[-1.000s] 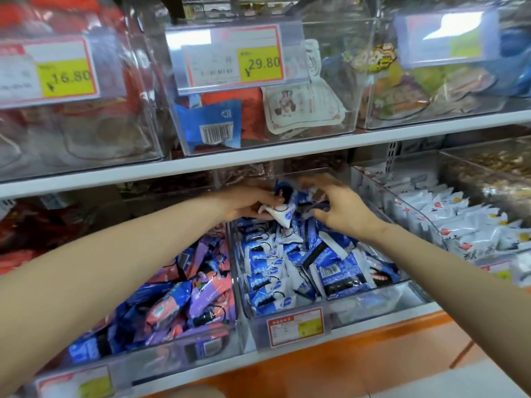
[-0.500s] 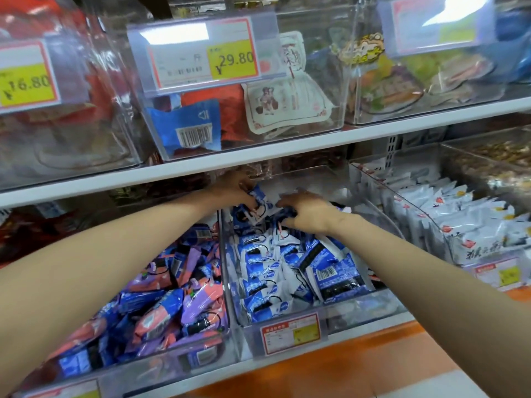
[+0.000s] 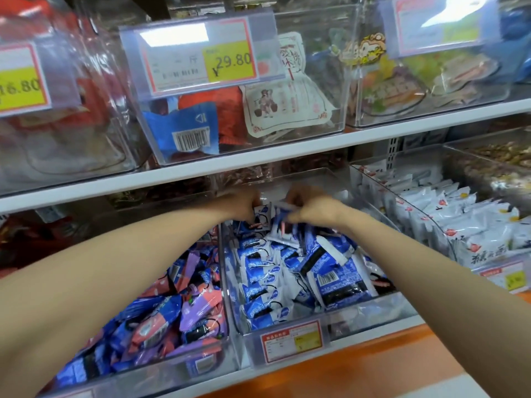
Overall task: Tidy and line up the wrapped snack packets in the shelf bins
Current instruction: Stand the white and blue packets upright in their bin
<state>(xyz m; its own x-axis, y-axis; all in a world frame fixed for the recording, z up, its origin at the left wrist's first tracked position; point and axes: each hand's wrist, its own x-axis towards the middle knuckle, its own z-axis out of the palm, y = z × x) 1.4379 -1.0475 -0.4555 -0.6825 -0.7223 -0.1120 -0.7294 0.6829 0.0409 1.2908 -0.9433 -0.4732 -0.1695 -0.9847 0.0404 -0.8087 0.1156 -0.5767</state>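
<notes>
The left hand [image 3: 244,203] and right hand [image 3: 314,209] had been pushed deeper into the clear plastic bin [image 3: 359,318]. Blue-and-white wrapped packets [image 3: 263,216] were pinched by both; alignment was judged unfinished.

Blue-white snack packets [image 3: 290,271] heaped unevenly in clear middle bin [image 3: 373,314]

One view on record. Head-worn wide-angle camera, facing forward and somewhat down at store shelving at close range. Both forearms enter from the lower left and lower right. The left hand [image 3: 244,206] and right hand [image 3: 314,210] sit close together near frame centre, motion-blurred, at the back of the middle clear bin [image 3: 367,318]. The shelf board [image 3: 201,168] above runs tilted, right end higher.
</notes>
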